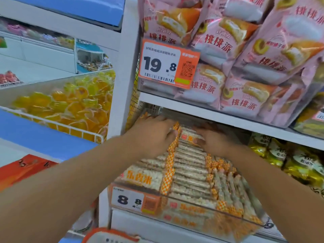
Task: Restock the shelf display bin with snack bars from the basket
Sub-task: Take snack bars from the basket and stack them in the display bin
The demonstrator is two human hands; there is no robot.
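Note:
Snack bars (189, 174) in clear wrappers with orange-checked ends lie in rows in the clear display bin (201, 202) on the lower shelf. Both my hands reach to the back of the bin under the shelf above. My left hand (154, 135) curls its fingers over the orange ends of the rearmost bars. My right hand (213, 139) holds the same bars from the other side, thumb on top. An orange-rimmed basket (108, 236) shows only as a sliver at the bottom edge, with its contents hidden.
An 8.8 price tag (133, 200) sits on the bin's front left. The shelf above (201, 114) holds pink cake bags behind a 19.8 tag (166, 65) and hangs low over my hands. Yellow-green packets (284, 158) lie to the right, yellow jelly cups (70, 106) to the left.

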